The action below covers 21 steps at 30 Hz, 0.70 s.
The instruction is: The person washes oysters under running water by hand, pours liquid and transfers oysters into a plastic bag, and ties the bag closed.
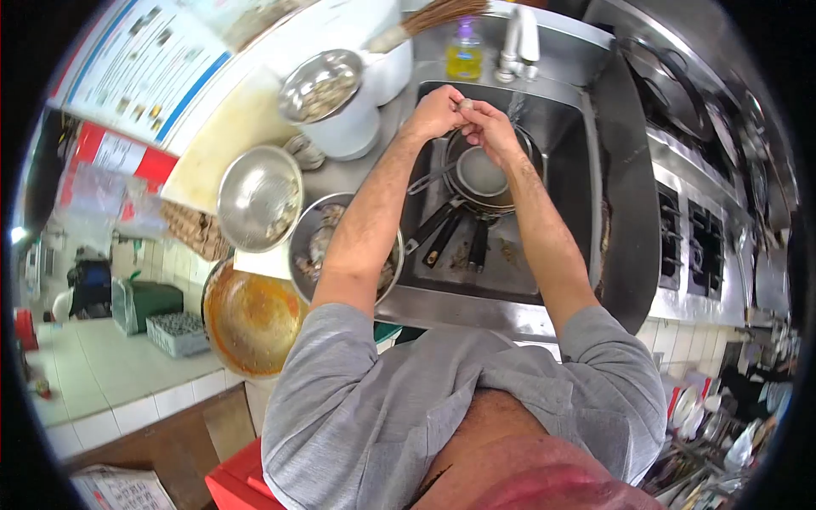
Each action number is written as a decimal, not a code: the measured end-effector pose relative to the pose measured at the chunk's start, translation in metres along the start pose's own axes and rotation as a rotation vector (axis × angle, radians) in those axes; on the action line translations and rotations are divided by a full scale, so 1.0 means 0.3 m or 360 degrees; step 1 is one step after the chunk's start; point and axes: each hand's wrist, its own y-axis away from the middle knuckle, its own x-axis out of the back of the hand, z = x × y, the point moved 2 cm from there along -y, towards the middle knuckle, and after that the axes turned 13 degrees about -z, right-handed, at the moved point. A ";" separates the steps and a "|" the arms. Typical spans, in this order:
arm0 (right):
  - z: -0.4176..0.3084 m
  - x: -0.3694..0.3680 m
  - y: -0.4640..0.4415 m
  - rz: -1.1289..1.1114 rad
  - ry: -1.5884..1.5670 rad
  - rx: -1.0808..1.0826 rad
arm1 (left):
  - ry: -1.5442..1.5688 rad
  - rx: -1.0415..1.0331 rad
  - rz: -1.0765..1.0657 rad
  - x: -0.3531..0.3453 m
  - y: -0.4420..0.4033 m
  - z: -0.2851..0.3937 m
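Over the sink [561, 178], my left hand [436, 112] and my right hand [490, 132] meet with fingers pinched together. Between the fingertips is a small pale greyish piece of food [464, 104]; its kind is too small to make out. Just below my hands, a round mesh strainer [482, 172] lies on stacked dark pans [501, 206] with black handles. Water runs from the tap [518, 47] behind my right hand. Left of my forearm, a steel bowl [297, 246] holds greyish, shell-like pieces, partly hidden by the arm.
A perforated colander [255, 191] with a few pieces stands left. Behind it, a steel bowl [293, 89] of pale pieces rests on a white bucket [344, 132]. A stained wok [251, 323] is nearer me. Yellow soap [463, 59] stands behind the sink; a stove [693, 238] is right.
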 end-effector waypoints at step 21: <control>0.002 0.350 -0.070 0.0485 0.0405 -0.0065 | -0.0946 0.0281 0.0110 -0.096 -0.108 0.032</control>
